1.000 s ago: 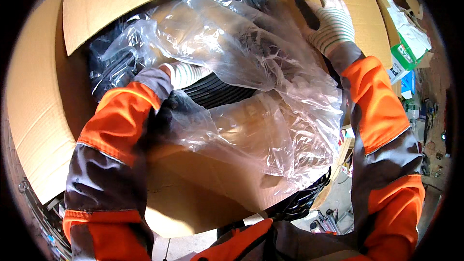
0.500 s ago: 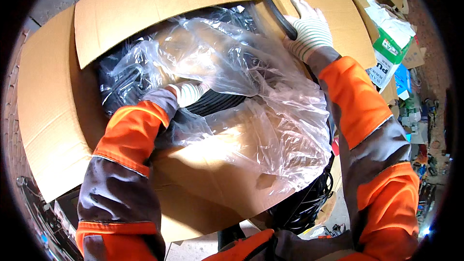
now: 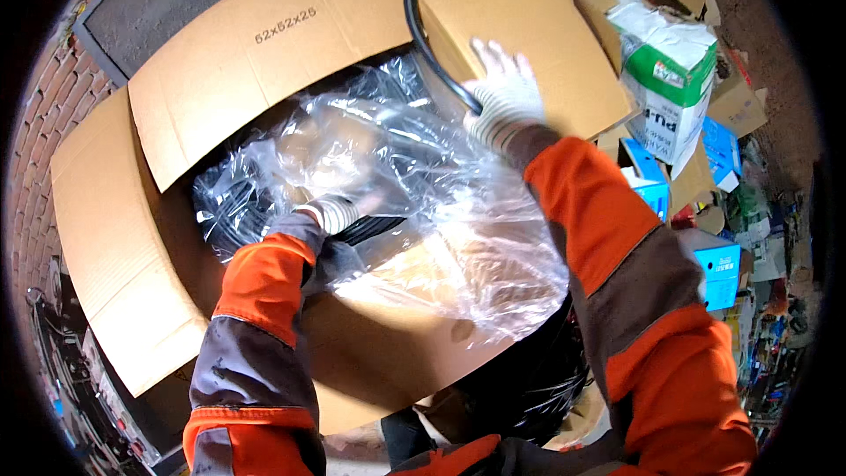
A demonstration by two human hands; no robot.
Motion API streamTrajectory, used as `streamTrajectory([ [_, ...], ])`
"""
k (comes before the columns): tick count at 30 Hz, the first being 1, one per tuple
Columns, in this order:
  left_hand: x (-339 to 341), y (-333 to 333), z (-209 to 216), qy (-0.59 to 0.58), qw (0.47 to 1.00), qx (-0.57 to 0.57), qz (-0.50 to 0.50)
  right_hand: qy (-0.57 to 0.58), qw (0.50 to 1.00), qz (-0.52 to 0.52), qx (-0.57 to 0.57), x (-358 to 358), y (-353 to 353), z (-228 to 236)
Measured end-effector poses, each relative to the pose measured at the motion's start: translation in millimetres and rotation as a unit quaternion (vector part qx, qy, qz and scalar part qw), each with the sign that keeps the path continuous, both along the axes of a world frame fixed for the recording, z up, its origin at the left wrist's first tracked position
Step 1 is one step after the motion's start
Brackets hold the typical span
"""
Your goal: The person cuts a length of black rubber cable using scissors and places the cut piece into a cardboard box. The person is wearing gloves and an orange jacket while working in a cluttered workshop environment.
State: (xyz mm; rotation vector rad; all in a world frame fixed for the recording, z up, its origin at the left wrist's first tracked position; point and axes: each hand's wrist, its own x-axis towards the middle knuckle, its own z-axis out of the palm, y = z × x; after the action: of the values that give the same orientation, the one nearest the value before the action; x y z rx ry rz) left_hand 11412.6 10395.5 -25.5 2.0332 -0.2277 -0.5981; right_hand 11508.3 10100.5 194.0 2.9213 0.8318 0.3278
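Note:
A clear plastic bag (image 3: 493,256) lies crumpled in an open cardboard box (image 3: 256,53), over coiled black hose or cable (image 3: 233,211). My left hand (image 3: 333,211), in a white striped glove, is at the bag's opening, its fingers closed on the film and partly hidden by it. Beside that hand, dark coils show through the gap. My right hand (image 3: 507,97), gloved alike, lies open with spread fingers on the box's right flap. A thick black hose (image 3: 419,26) curves down from the top edge to the thumb side of this hand.
To the right stand a green and white carton (image 3: 670,79) and blue boxes (image 3: 718,278) among loose cardboard and clutter. A brick wall (image 3: 53,132) runs along the left, below a grey panel (image 3: 167,13). Black wrapped material (image 3: 538,388) sits under the box's near right side.
The view has shifted, showing more of the wall and right-hand cartons. My right hand stays on the flap by the hose. At my left hand, the gap in the film looks smaller.

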Motion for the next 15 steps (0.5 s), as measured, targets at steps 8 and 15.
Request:
streamTrajectory([
  [8,-12,-26,69,0.011,0.975,0.22,0.014,0.024,0.999,-0.04,-0.022,-8,-17,9],
  [15,-15,-45,68,-0.057,0.967,0.246,-0.026,-0.08,0.997,0.003,-0.023,6,-44,-28],
])
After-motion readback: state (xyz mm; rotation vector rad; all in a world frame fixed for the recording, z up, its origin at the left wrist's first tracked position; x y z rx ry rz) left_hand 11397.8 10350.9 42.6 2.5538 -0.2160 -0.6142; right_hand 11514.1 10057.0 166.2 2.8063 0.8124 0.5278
